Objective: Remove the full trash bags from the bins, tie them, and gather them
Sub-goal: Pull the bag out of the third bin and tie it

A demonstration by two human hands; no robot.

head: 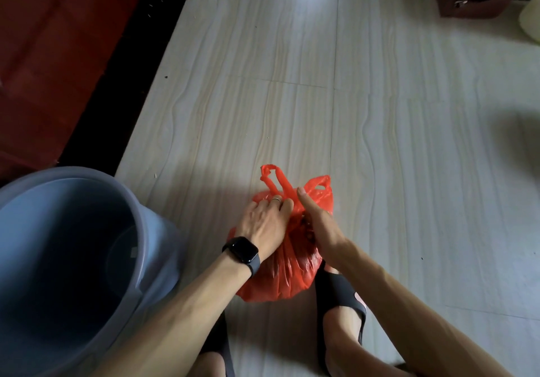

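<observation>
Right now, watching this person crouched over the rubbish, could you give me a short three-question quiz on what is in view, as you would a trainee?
1. True or false: the red plastic trash bag sits inside the grey round plastic bin.
2. Which wrist carries the black smartwatch: (a) left, (b) right?
3. Fill in: both hands grip the bag at its ____.

Key
1. False: it rests on the pale tiled floor, beside the bin, which holds no bag.
2. (a): the left hand wears it; the right hand has a bare wrist.
3. Gathered top, below its loose handles.
</observation>
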